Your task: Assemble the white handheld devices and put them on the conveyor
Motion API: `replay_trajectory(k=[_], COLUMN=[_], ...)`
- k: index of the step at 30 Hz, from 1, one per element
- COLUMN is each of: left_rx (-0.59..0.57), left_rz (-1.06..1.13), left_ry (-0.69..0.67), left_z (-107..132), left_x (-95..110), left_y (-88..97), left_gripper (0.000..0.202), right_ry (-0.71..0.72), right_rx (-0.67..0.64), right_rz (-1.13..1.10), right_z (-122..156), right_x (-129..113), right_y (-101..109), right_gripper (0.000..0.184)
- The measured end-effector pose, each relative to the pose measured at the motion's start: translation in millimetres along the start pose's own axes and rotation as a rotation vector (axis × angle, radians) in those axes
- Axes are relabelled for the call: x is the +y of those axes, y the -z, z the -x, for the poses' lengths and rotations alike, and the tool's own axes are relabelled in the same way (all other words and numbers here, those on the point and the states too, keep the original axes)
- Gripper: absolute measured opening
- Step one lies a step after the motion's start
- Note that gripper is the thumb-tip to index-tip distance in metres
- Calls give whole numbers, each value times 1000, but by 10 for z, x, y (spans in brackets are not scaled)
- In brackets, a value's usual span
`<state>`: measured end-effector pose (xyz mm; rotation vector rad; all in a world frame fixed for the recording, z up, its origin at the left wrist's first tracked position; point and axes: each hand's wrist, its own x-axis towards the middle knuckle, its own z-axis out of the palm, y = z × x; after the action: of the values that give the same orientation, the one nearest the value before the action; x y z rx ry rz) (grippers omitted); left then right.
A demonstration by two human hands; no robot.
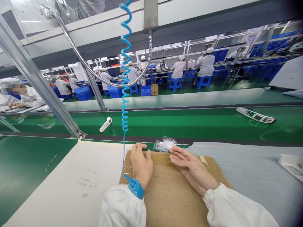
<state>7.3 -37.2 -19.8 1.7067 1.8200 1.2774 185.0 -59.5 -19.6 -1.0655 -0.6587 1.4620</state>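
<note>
Crumpled clear film (165, 144) lies at the far edge of the cardboard (175, 195) on the bench (30, 160), beside the dark rail (213, 140). The right hand (193, 170) has its fingertips at the film's near right side, fingers loosely extended and thumb free; no grip is evident, and firm contact cannot be confirmed. The left hand (142, 165) is over the cardboard's far left corner, fingers curled, thumb spread, nothing seen within. Film assessed as very light, limp and slippery, apt to slide or spring open; a pinch on a gathered fold is advised. Cardboard assessed as light and fairly stiff, best held by opposite side edges. Edges noted: the rail limits travel forward, with the green belt (177, 126) beyond it carrying a white device (105, 125) and a white shell (256, 115). Most room lies between the hands, over the cardboard. The coiled blue cord (125, 94), joined to the left wrist strap (136, 188), constitutes a snag risk.
</note>
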Motion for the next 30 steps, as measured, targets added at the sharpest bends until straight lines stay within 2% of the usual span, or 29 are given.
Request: replay_trajectory(k=[14, 23, 30], left_rx=[48, 61, 40], left_rz=[36, 31, 13], left_ry=[-38, -47, -37], left_z=[2, 14, 11], left_x=[-56, -18, -18], left_y=[-50, -42, -28], left_gripper=[22, 21, 21], right_ry=[-20, -29, -14], right_rx=[-17, -32, -27], right_rz=[-6, -16, -12], right_z=[11, -11, -7], right_x=[-23, -7, -3], right_y=[-11, 12, 10], right_gripper=[44, 44, 44])
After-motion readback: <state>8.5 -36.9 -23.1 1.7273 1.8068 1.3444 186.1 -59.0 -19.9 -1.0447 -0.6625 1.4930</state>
